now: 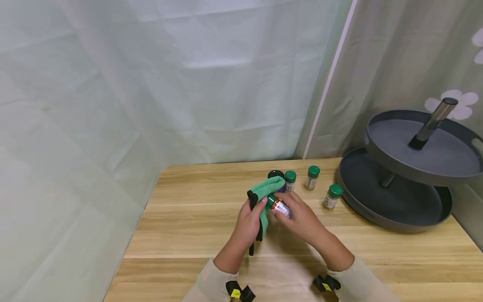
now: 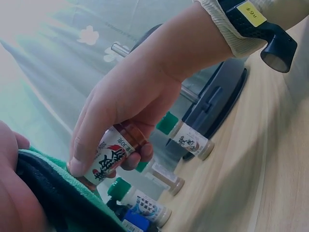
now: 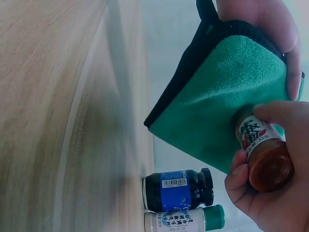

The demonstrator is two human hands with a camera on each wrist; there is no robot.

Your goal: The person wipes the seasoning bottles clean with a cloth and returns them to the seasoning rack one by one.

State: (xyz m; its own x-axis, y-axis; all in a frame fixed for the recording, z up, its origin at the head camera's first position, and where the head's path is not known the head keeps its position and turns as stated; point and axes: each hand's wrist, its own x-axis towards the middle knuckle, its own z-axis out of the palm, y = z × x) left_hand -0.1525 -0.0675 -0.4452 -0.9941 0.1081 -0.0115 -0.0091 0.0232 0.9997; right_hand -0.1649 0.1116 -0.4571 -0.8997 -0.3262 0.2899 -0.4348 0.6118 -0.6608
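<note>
The cloth (image 1: 272, 183) hides part of the dark jar (image 3: 175, 191) in the head view; the left hand (image 1: 247, 225) is cut off at the edge of its own wrist view, but it pinches the green, black-edged cloth; the right hand (image 1: 302, 216) grips a small bottle (image 1: 281, 208) and covers some of its label; the bottle is red-brown, with a white label and green cap; it tilts above the table (image 1: 181, 235), cap against the cloth.

A two-tier tray (image 1: 426, 161) stands on a table (image 1: 181, 228).
</note>
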